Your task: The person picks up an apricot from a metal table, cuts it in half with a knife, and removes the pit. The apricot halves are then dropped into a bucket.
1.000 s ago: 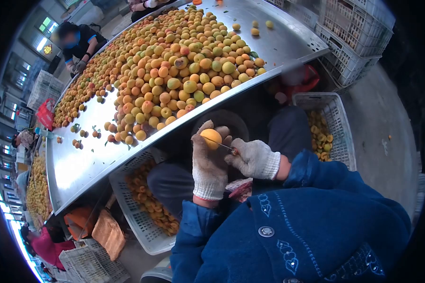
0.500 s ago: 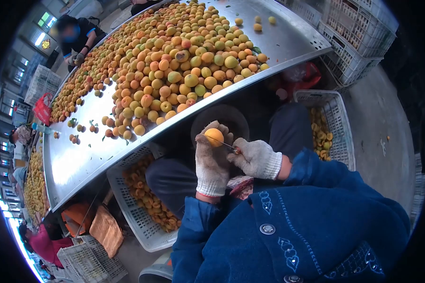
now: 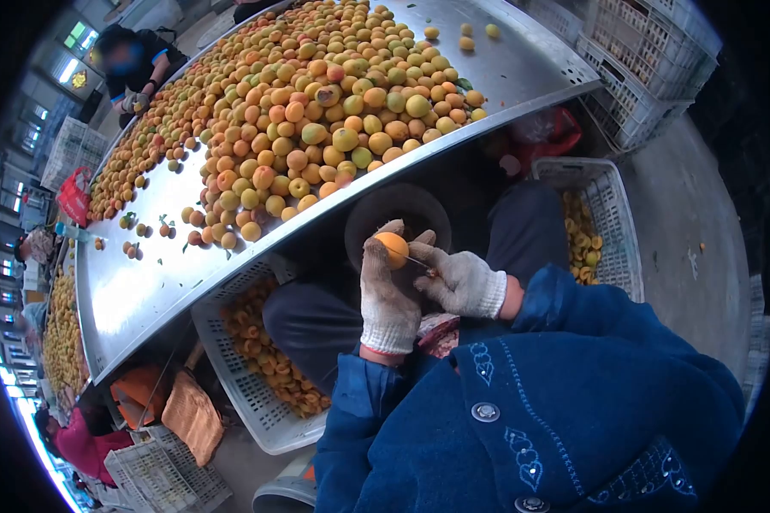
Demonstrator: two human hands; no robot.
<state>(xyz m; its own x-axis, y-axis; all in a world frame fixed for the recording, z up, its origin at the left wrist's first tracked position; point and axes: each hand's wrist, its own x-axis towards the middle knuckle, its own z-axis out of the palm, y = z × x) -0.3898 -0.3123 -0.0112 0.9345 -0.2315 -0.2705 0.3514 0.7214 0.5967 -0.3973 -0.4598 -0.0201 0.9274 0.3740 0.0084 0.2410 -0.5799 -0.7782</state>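
My left hand (image 3: 388, 295), in a dirty white knit glove, is closed around an apricot (image 3: 393, 249) and holds it upright above my lap. My right hand (image 3: 464, 284), gloved the same way, grips a small knife (image 3: 421, 262) by its handle. The thin blade reaches left to the apricot's lower side. Behind the hands, below the table edge, a round dark container (image 3: 365, 208) is partly hidden by them. A large heap of apricots (image 3: 316, 132) lies on the metal table (image 3: 137, 295) in front of me.
White crates with cut apricot halves stand on both sides of me, one at the left (image 3: 274, 443) and one at the right (image 3: 622, 227). Stacked crates (image 3: 648, 64) rise at the upper right. Across the table a person (image 3: 137, 68) handles fruit. A metal bucket (image 3: 284, 496) stands below.
My hands have shifted slightly right and down with the apricot and knife. Some left fingers have spread out beside the fruit. The person across the table has moved their hands a little.
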